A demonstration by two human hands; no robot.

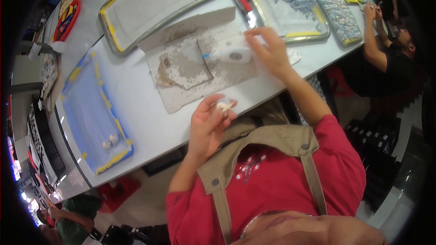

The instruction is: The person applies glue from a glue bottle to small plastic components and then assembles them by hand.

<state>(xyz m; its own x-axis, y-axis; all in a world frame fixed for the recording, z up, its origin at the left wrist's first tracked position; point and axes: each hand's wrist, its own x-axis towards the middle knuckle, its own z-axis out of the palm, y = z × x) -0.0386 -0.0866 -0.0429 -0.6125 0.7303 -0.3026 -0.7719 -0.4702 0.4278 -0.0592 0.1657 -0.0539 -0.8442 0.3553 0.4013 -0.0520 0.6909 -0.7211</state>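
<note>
L hand: raised just off the near tabletop edge, thumb + fingertips pinching a small pale piece, shell-like; detail too small to tell.
R hand: fingers curled round the rear of a white glue bottle, lying roughly sideways, blue tip pointing left over the stained paper sheet.
Bottle vs piece: apart; nozzle not at the piece.
Step, my read: glue stage, piece held ready, bottle being taken up.
Next move needs: nozzle brought to the piece, light squeeze, L pinch kept steady; both hands must meet over the paper so drips land there.
Blue mat: left on the tabletop, yellow-taped edges, two small pale pieces near its lower end.
Metal tray: behind the paper, nearly bare.
Far trays: filled w/ rows of bluish bits.
Other person: at right, own hands on a far tray.
</note>
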